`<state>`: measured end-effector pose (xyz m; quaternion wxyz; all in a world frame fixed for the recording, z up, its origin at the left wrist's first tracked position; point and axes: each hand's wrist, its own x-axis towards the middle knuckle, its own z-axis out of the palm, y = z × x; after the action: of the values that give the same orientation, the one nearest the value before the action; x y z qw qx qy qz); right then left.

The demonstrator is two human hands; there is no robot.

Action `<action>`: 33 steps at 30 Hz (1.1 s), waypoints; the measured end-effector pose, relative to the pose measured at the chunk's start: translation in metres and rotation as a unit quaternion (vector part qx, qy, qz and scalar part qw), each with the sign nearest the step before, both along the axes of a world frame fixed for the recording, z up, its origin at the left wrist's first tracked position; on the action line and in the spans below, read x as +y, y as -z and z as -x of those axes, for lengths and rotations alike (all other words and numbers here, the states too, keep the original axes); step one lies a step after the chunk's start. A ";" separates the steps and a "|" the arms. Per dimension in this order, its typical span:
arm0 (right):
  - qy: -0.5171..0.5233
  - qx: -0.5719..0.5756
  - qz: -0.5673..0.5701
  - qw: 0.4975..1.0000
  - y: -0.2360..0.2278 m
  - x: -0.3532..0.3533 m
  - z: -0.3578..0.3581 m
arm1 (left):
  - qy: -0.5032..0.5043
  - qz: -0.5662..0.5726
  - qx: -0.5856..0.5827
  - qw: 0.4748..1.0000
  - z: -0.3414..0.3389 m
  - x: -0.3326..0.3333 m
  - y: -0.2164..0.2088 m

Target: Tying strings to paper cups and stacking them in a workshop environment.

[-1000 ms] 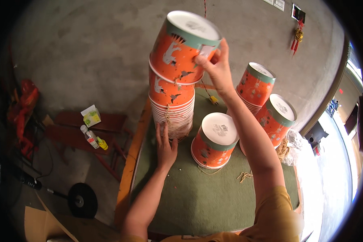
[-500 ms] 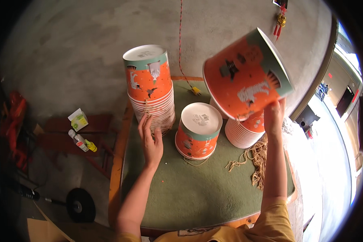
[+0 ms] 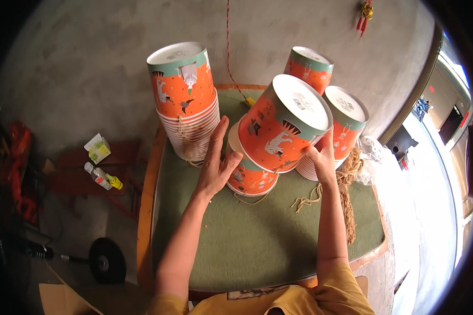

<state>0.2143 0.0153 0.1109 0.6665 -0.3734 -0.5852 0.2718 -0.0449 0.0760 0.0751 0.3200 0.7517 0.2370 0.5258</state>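
Observation:
An orange and green paper bucket (image 3: pixel 276 131), bottom up and tilted, is gripped at its right side by my right hand (image 3: pixel 323 157). It hangs over another upside-down bucket (image 3: pixel 251 178) on the table, partly covering it. My left hand (image 3: pixel 218 163) is open beside the two buckets, thumb apart from the fingers; whether it touches the lower one I cannot tell. A tall stack of nested upside-down buckets (image 3: pixel 186 94), with twine down its side, stands left of that hand. Thin twine curves out from under the lower bucket's rim.
Two more bucket stacks stand behind, at the back (image 3: pixel 307 76) and right (image 3: pixel 346 134). A bundle of twine (image 3: pixel 347 205) lies at the right of the green-topped table (image 3: pixel 247 247). Bottles (image 3: pixel 101 177) and a small carton (image 3: pixel 97 148) sit on a red bench at left.
My right hand has brought the bucket down and left, over the lower bucket. My left hand has moved right, away from the tall stack. The back stack has come into view.

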 end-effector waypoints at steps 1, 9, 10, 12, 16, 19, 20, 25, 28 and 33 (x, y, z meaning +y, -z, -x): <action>-0.013 0.011 0.012 1.000 0.000 0.002 0.005 | 0.014 0.005 -0.005 1.000 0.000 0.002 0.003; -0.013 -0.080 0.030 0.996 0.006 0.022 0.027 | 0.033 0.029 -0.034 0.998 -0.001 0.017 0.028; -0.015 -0.079 0.034 0.996 0.010 0.023 0.027 | 0.032 0.033 -0.034 0.998 0.000 0.018 0.032; -0.027 -0.083 0.040 0.995 0.017 0.025 0.025 | 0.030 0.032 -0.034 0.998 0.001 0.020 0.041; -0.058 -0.076 0.046 0.994 0.021 0.023 0.034 | 0.039 0.053 -0.049 0.997 0.004 0.020 0.054; -0.042 -0.101 0.029 0.994 0.030 0.023 0.037 | 0.045 0.069 -0.040 0.996 0.009 0.023 0.066; -0.037 -0.112 0.030 0.993 0.032 0.023 0.037 | 0.043 0.068 -0.042 0.996 0.010 0.023 0.070; -0.020 -0.138 0.040 0.989 0.042 0.020 0.038 | 0.059 0.086 -0.023 0.994 0.014 0.020 0.076; -0.036 -0.111 0.049 0.992 0.048 0.018 0.041 | 0.055 0.073 -0.005 0.996 0.017 0.020 0.076; -0.023 -0.122 0.046 0.991 0.053 0.016 0.042 | 0.057 0.073 0.018 0.996 0.021 0.021 0.075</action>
<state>0.1723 0.0314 0.0581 0.5659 -0.4205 -0.6575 0.2658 -0.0664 0.0967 0.0005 0.3993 0.7481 0.2370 0.4742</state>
